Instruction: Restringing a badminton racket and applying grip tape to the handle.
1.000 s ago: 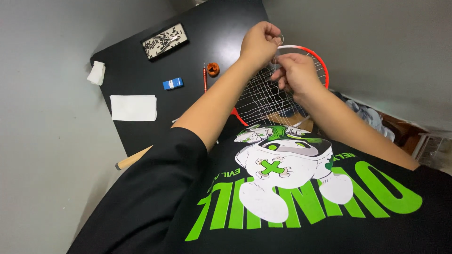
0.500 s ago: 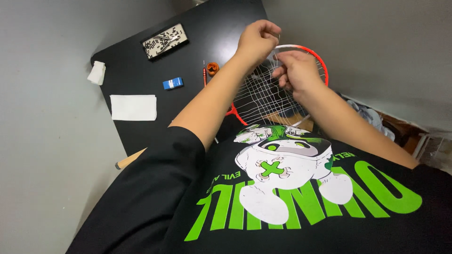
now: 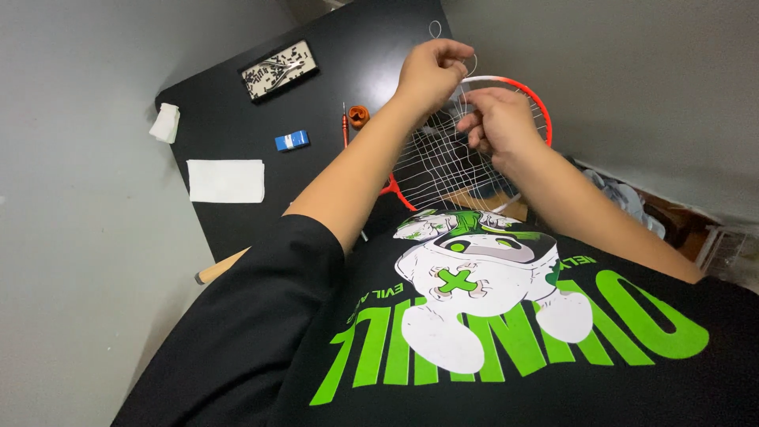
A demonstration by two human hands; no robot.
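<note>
A black bench [image 3: 237,142] stands on a plain grey floor, and you lean over its right-hand end. The red-framed racket [image 3: 542,119] lies at about one o'clock from your chest, its head turned up toward you so the string bed is within reach of both hands.

Your left hand [image 3: 427,75] is raised at the frame's top edge, fingers closed in a pinch on a thin white string [image 3: 436,30] that loops up above the knuckles, seemingly to keep it taut. Your right hand [image 3: 494,122] rests on the strings just beside it, fingers curled in among them; whether they grip a strand I cannot tell.

Set aside at ten o'clock: an orange-handled tool [image 3: 356,119], a small blue box [image 3: 292,141], a folded white cloth [image 3: 226,180] and a tray of small parts [image 3: 278,71].
</note>
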